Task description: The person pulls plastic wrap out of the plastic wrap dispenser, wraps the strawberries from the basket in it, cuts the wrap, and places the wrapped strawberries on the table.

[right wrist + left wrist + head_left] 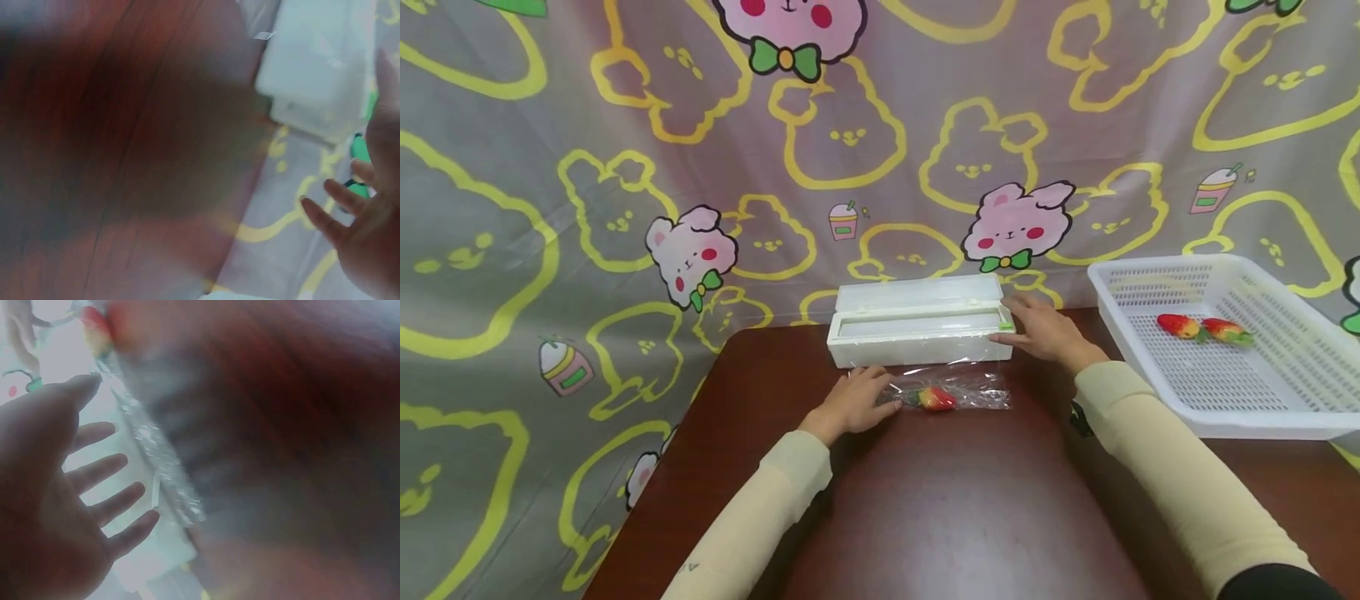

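A white wrap box (922,348) with its lid up stands near the table's back edge. Clear film (985,392) extends from its front onto the table, and a strawberry (937,398) lies at the film, its leaves toward the left hand. The left hand (856,403) rests at the film's left end, fingers spread; in the left wrist view the hand (69,481) has its fingers apart beside the film (150,437). At the box's right end is the right hand (1043,330), fingers extended; the right wrist view shows this hand (369,219) with fingers apart near the box (319,62).
A white perforated basket (1213,404) stands on the right of the brown table (970,508), with two strawberries (1180,326) inside. A patterned curtain (910,192) hangs behind the table. Something small and dark (1081,419) shows beside the right sleeve.
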Tool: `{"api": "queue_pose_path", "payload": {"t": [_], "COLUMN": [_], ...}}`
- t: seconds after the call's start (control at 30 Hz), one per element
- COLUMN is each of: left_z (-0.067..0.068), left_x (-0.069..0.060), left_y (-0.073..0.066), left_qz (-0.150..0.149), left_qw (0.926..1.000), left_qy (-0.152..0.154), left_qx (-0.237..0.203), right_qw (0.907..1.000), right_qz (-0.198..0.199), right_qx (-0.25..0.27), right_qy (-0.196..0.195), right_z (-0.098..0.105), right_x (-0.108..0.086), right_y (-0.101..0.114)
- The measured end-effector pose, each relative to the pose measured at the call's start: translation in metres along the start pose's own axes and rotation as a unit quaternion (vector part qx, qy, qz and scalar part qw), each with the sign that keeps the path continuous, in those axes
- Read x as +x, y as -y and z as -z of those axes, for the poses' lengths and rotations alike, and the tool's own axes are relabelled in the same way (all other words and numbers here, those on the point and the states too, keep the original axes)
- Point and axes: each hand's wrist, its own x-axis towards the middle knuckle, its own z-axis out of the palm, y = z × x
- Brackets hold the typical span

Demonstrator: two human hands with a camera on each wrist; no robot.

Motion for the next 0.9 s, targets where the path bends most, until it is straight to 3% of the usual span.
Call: {"api": "queue_pose_path", "payload": {"t": [0.23, 0.4, 0.57, 0.67, 0.8, 0.9], "left_z": [0.011, 0.026, 0.038, 0.036, 0.026, 0.019], "left_x": [0.022, 0.057, 0.11, 0.138, 0.164, 0.18], "left_y": [-0.027, -0.054, -0.093, -0.111, -0.127, -0.137], "left_qz": [-0.06, -0.093, -0.089, -0.07, -0.029, -0.018], "left_qw": [0.997, 0.9929, 0.9929, 0.9926, 0.9929, 0.9905], "left_qy": [-0.045, -0.067, -0.078, -0.094, -0.11, -0.128], "left_qx": [0.019, 0.033, -0.014, -0.033, -0.037, -0.049], "right_qw": [0.9988, 0.9989, 0.9985, 0.9982, 0.9984, 0.9988], "right_qz": [0.02, 0.022, 0.03, 0.035, 0.048, 0.042], "right_qx": [-0.033, -0.021, -0.018, -0.02, -0.009, -0.002], "right_qy": [-0.03, -0.035, -0.042, -0.044, -0.03, -0.027], "right_z": [-0.016, -0.019, -0.009, -0.009, -0.013, -0.013], "right_x": [-0.001, 0.007, 0.013, 0.014, 0.014, 0.012], "right_y": [-0.022, -0.02, -0.019, -0.017, -0.014, -0.015]}}
